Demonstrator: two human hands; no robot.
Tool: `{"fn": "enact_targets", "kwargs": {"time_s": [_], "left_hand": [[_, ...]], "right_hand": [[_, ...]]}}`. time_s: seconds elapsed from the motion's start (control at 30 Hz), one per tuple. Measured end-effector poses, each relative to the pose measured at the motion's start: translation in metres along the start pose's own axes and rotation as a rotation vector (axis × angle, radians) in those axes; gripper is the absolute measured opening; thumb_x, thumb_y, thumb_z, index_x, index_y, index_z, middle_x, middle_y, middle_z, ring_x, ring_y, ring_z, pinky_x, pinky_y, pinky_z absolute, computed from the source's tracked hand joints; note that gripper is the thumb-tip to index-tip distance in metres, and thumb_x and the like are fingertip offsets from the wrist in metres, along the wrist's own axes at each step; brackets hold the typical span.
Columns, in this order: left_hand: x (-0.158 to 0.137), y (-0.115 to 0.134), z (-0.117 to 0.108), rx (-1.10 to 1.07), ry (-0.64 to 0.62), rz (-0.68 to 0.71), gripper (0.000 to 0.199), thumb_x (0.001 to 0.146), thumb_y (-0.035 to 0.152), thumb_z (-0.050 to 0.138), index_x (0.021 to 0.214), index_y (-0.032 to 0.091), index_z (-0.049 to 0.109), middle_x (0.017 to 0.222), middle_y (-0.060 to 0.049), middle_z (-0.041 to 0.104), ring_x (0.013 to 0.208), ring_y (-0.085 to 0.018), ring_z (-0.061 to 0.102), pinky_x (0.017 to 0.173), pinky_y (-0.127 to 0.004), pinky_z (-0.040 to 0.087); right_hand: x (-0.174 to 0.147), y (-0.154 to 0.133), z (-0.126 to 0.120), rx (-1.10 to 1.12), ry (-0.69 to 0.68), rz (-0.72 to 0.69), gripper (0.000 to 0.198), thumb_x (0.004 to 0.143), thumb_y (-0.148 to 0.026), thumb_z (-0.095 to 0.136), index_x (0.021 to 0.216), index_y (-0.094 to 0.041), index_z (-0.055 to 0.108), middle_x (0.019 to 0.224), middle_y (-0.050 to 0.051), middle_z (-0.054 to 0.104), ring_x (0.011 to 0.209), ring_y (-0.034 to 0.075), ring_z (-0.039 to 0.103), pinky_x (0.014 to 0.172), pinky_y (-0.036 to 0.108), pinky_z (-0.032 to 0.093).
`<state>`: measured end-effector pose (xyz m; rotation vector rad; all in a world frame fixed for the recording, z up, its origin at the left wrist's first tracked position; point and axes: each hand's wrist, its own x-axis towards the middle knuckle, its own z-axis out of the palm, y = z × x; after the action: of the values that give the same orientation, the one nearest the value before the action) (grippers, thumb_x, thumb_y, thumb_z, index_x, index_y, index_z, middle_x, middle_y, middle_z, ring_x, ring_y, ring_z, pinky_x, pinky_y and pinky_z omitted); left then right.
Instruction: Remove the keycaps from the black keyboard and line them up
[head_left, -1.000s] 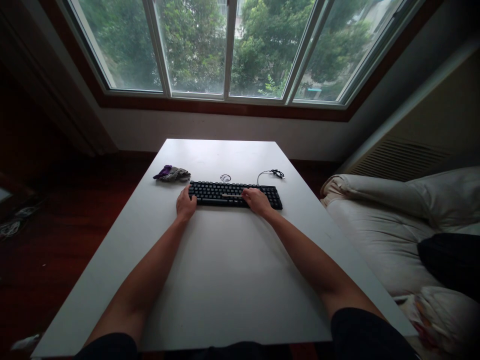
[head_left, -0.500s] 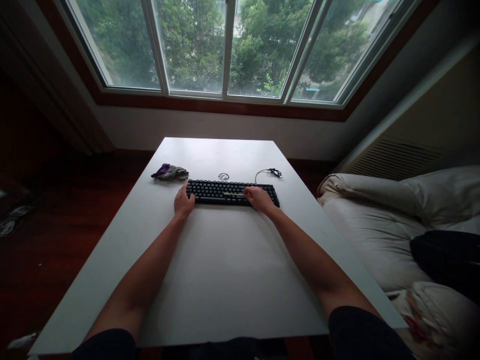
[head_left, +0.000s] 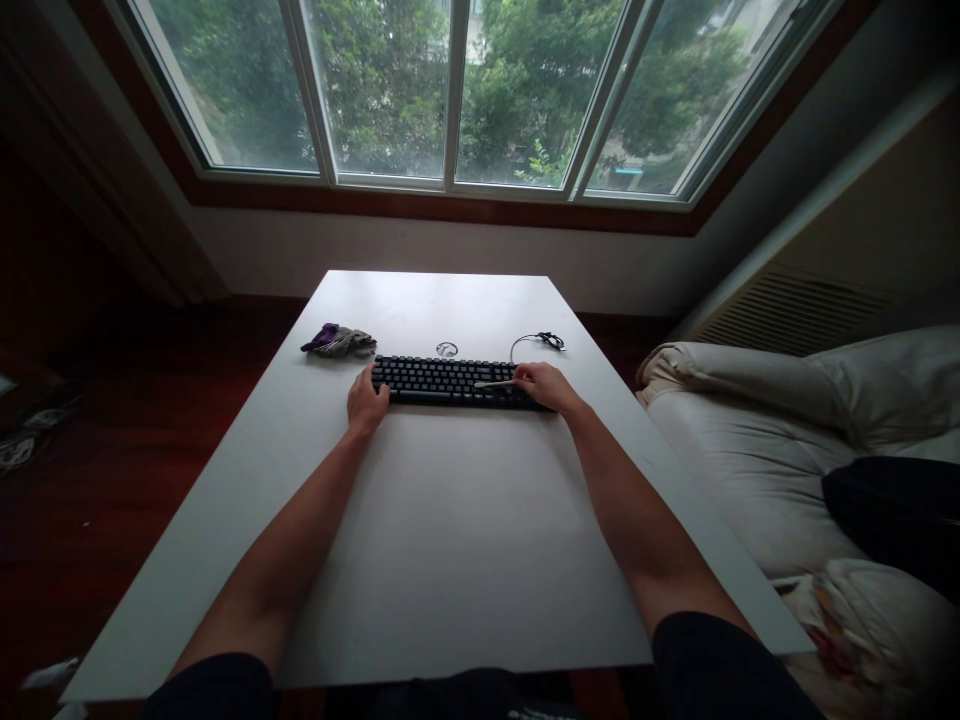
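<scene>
A black keyboard [head_left: 435, 378] lies flat across the white table. My left hand [head_left: 366, 398] is closed around its left end, thumb on the front corner and fingers at the side. Over the right part of the keys, my right hand [head_left: 541, 384] pinches a thin whitish stick [head_left: 493, 384]. The stick points left, its far tip close to the keys; whether it touches them I cannot tell. The keyboard's right end is partly hidden by my right hand.
On the white table [head_left: 465, 530], a grey and purple cloth bundle [head_left: 339, 341] lies behind my left hand. A small ring-shaped item [head_left: 447, 349] sits behind the keyboard, and a coiled black cable [head_left: 550, 341] lies at its back right. A pale sofa [head_left: 735, 470] stands to the right.
My right hand has moved right along the keyboard, carrying the stick with it. My left hand stays at the left end.
</scene>
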<state>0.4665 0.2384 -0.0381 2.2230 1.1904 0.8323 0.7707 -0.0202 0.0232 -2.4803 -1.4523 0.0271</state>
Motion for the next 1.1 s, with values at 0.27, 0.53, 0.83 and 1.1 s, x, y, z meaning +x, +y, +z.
{"fn": "enact_targets", "kwargs": {"time_s": [0.27, 0.53, 0.83, 1.1], "left_hand": [[0.001, -0.001, -0.001, 0.003, -0.003, 0.003, 0.057, 0.09, 0.026, 0.056, 0.146, 0.021, 0.05, 0.142, -0.011, 0.059, 0.131, -0.028, 0.056, 0.114, -0.042, 0.044], [0.0, 0.002, -0.001, -0.005, -0.006, 0.003, 0.058, 0.09, 0.026, 0.055, 0.147, 0.021, 0.049, 0.145, -0.011, 0.058, 0.133, -0.028, 0.055, 0.115, -0.042, 0.044], [0.003, -0.003, 0.002, -0.014, -0.008, -0.01, 0.058, 0.091, 0.02, 0.049, 0.148, 0.021, 0.05, 0.145, -0.01, 0.058, 0.133, -0.028, 0.055, 0.116, -0.042, 0.042], [0.007, -0.01, 0.007, -0.019, 0.02, 0.003, 0.058, 0.09, 0.016, 0.044, 0.148, 0.019, 0.05, 0.144, -0.009, 0.059, 0.132, -0.026, 0.055, 0.117, -0.041, 0.041]], "right_hand": [[0.011, -0.042, 0.014, 0.04, -0.017, -0.042, 0.018, 0.096, -0.03, 0.059, 0.103, -0.023, 0.075, 0.1, 0.006, 0.074, 0.093, 0.02, 0.063, 0.077, 0.026, 0.042], [0.02, -0.092, 0.033, 0.0, -0.007, -0.086, 0.021, 0.102, -0.034, 0.053, 0.108, -0.025, 0.071, 0.105, 0.006, 0.072, 0.101, 0.021, 0.062, 0.08, 0.026, 0.043], [0.038, -0.148, 0.042, -0.037, -0.038, -0.114, 0.025, 0.103, -0.034, 0.049, 0.113, -0.028, 0.07, 0.11, 0.007, 0.072, 0.105, 0.023, 0.062, 0.079, 0.028, 0.044], [0.054, -0.195, 0.046, -0.073, -0.077, -0.187, 0.03, 0.105, -0.035, 0.041, 0.117, -0.028, 0.068, 0.112, 0.008, 0.072, 0.103, 0.023, 0.064, 0.078, 0.029, 0.046]]}}
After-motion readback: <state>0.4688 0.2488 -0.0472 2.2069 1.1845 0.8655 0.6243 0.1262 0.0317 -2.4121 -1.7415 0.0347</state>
